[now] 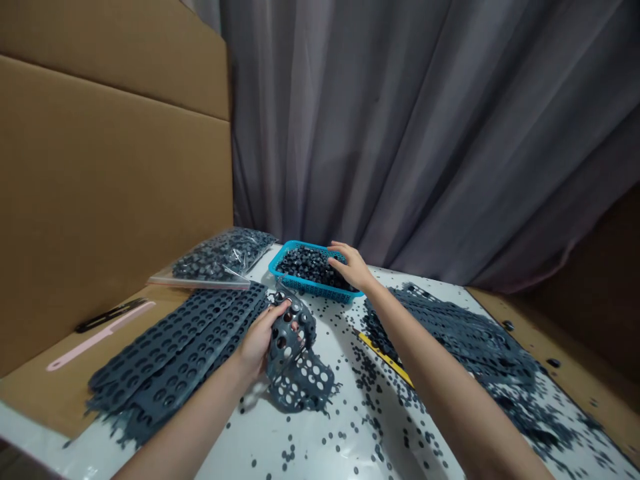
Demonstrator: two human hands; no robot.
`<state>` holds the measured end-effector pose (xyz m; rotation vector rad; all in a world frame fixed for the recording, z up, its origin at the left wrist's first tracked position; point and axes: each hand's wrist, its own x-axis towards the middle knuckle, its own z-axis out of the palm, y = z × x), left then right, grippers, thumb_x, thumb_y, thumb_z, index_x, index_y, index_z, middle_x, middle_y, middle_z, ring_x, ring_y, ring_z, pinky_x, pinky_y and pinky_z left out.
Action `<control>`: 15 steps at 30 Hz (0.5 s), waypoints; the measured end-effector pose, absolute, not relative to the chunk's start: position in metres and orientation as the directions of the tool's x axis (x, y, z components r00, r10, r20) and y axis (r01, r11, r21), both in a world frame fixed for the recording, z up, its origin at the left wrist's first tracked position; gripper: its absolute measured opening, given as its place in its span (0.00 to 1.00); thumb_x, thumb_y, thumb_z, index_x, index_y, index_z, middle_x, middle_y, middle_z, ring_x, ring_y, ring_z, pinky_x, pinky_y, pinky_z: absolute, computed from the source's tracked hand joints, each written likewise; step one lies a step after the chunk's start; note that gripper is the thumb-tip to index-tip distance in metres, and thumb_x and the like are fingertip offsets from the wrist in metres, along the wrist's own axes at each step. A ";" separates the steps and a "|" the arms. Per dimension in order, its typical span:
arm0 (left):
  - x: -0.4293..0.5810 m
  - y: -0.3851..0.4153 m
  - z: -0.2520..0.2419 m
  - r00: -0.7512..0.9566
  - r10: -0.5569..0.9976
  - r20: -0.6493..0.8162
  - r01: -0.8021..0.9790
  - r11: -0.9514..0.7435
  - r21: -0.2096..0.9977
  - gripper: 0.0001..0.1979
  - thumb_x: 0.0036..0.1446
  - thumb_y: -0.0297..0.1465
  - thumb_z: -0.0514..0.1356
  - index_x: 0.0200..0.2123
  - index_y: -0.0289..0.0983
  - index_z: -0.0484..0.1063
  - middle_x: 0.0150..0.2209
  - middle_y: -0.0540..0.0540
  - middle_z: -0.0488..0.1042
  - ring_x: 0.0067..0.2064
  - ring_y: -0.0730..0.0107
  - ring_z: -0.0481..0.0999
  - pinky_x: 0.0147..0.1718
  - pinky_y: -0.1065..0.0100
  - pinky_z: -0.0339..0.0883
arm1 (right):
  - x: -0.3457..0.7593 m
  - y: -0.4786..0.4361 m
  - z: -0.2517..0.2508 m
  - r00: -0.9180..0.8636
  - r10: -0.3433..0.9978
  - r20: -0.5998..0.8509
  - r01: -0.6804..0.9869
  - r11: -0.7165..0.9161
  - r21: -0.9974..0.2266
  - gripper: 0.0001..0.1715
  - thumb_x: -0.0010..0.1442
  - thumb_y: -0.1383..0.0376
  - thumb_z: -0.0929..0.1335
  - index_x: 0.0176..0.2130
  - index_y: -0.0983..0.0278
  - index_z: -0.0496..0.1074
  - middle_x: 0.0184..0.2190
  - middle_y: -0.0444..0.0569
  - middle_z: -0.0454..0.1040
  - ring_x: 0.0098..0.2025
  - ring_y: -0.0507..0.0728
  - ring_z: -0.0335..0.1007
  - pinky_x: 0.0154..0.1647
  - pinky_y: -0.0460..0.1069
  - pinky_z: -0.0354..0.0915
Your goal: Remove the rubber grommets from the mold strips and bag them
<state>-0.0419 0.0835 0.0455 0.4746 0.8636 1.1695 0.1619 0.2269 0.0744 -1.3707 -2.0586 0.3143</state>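
My left hand (260, 337) is closed on a dark grey perforated rubber strip (300, 383), which bends and hangs down to the white table. Many of its round holes are open, while a few near my fingers look filled. My right hand (353, 268) is over the right side of a blue plastic basket (320, 289), its fingers apart and nothing visible in them. Small black rubber pieces (307, 263) fill the basket. Whether my fingertips touch them I cannot tell.
Dark strips with round cups (175, 353) lie at left, beneath a clear zip bag (225, 257) of black pieces. A pink tool (100, 337) lies beside black tweezers (113, 315). At right are a yellow cutter (385, 360) and piled punched strips (460, 333). Small discs litter the table.
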 end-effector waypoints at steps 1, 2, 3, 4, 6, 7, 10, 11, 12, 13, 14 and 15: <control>-0.042 0.084 0.043 0.113 0.942 -0.316 -0.583 0.320 0.747 0.11 0.49 0.35 0.63 0.25 0.37 0.65 0.17 0.51 0.70 0.18 0.71 0.70 0.20 0.71 0.66 | 0.156 0.213 0.078 -0.285 0.868 0.407 0.717 0.475 -0.511 0.17 0.60 0.57 0.62 0.44 0.62 0.70 0.52 0.53 0.68 0.55 0.60 0.61 0.56 0.57 0.54; -0.042 0.084 0.041 0.084 0.953 -0.291 -0.563 0.287 0.775 0.12 0.47 0.37 0.64 0.24 0.37 0.65 0.17 0.52 0.70 0.18 0.72 0.69 0.20 0.71 0.65 | 0.149 0.198 0.082 -0.321 0.845 0.427 0.692 0.518 -0.503 0.15 0.61 0.57 0.61 0.39 0.64 0.71 0.44 0.52 0.72 0.48 0.57 0.65 0.52 0.53 0.58; -0.041 0.085 0.040 0.048 0.965 -0.259 -0.537 0.244 0.808 0.13 0.45 0.38 0.65 0.24 0.36 0.66 0.17 0.52 0.70 0.19 0.72 0.70 0.21 0.72 0.65 | 0.143 0.182 0.086 -0.372 0.816 0.442 0.661 0.567 -0.492 0.15 0.61 0.57 0.61 0.35 0.64 0.70 0.37 0.50 0.73 0.42 0.55 0.68 0.46 0.51 0.61; -0.041 0.085 0.038 0.013 0.978 -0.210 -0.500 0.188 0.846 0.13 0.44 0.39 0.66 0.24 0.36 0.68 0.19 0.52 0.71 0.21 0.72 0.70 0.23 0.72 0.65 | 0.137 0.165 0.088 -0.488 0.749 0.448 0.588 0.662 -0.465 0.15 0.61 0.56 0.62 0.31 0.64 0.68 0.31 0.48 0.72 0.36 0.54 0.68 0.40 0.49 0.61; -0.040 0.085 0.036 -0.024 0.998 -0.050 -0.386 0.037 0.922 0.13 0.44 0.39 0.66 0.27 0.35 0.72 0.23 0.50 0.74 0.28 0.70 0.73 0.30 0.73 0.66 | 0.127 0.135 0.092 -0.671 0.622 0.403 0.490 0.781 -0.388 0.16 0.58 0.54 0.65 0.28 0.64 0.66 0.25 0.44 0.69 0.29 0.52 0.65 0.35 0.47 0.59; -0.040 0.085 0.036 -0.014 0.999 0.045 -0.314 -0.047 0.948 0.13 0.46 0.39 0.65 0.28 0.35 0.73 0.26 0.49 0.75 0.32 0.69 0.74 0.34 0.72 0.66 | 0.123 0.123 0.092 -0.702 0.598 0.387 0.492 0.800 -0.344 0.17 0.57 0.54 0.66 0.27 0.65 0.65 0.23 0.43 0.68 0.27 0.51 0.63 0.35 0.48 0.57; -0.042 0.084 0.036 0.097 0.966 0.238 -0.120 -0.226 0.967 0.12 0.53 0.39 0.60 0.32 0.35 0.75 0.33 0.46 0.77 0.39 0.65 0.73 0.42 0.70 0.64 | 0.115 0.104 0.089 -0.708 0.623 0.333 0.537 0.781 -0.318 0.17 0.56 0.55 0.67 0.26 0.65 0.64 0.22 0.43 0.67 0.26 0.51 0.60 0.32 0.47 0.54; -0.043 0.083 0.036 0.125 0.957 0.261 -0.077 -0.253 0.964 0.12 0.55 0.38 0.58 0.34 0.35 0.75 0.34 0.46 0.77 0.39 0.64 0.73 0.42 0.69 0.64 | 0.114 0.103 0.088 -0.706 0.635 0.313 0.533 0.768 -0.355 0.15 0.56 0.57 0.67 0.27 0.65 0.64 0.22 0.43 0.66 0.25 0.50 0.59 0.31 0.46 0.53; -0.044 0.083 0.037 0.140 0.950 0.278 -0.043 -0.275 0.961 0.12 0.55 0.37 0.58 0.35 0.35 0.76 0.34 0.45 0.77 0.39 0.63 0.73 0.42 0.68 0.64 | 0.113 0.102 0.086 -0.707 0.643 0.294 0.518 0.754 -0.405 0.13 0.57 0.60 0.67 0.27 0.65 0.64 0.22 0.42 0.65 0.25 0.50 0.58 0.29 0.45 0.52; -0.045 0.082 0.038 0.146 0.945 0.293 -0.021 -0.293 0.956 0.12 0.55 0.37 0.58 0.35 0.35 0.76 0.33 0.45 0.77 0.38 0.63 0.73 0.41 0.67 0.64 | 0.112 0.103 0.084 -0.707 0.650 0.279 0.495 0.737 -0.461 0.12 0.57 0.62 0.66 0.26 0.65 0.64 0.22 0.41 0.63 0.24 0.49 0.57 0.28 0.45 0.51; -0.046 0.082 0.039 0.144 0.942 0.302 -0.011 -0.304 0.953 0.11 0.54 0.36 0.59 0.34 0.34 0.76 0.32 0.45 0.77 0.37 0.62 0.73 0.40 0.67 0.65 | 0.112 0.104 0.083 -0.709 0.653 0.267 0.465 0.717 -0.520 0.11 0.57 0.64 0.66 0.26 0.65 0.63 0.21 0.41 0.62 0.24 0.49 0.55 0.26 0.44 0.51; -0.047 0.081 0.041 0.145 0.941 0.305 -0.015 -0.306 0.952 0.10 0.52 0.35 0.60 0.33 0.34 0.76 0.31 0.45 0.77 0.37 0.62 0.74 0.39 0.67 0.65 | 0.111 0.105 0.081 -0.710 0.657 0.254 0.429 0.690 -0.583 0.11 0.57 0.65 0.66 0.25 0.65 0.63 0.21 0.40 0.60 0.24 0.48 0.54 0.26 0.44 0.50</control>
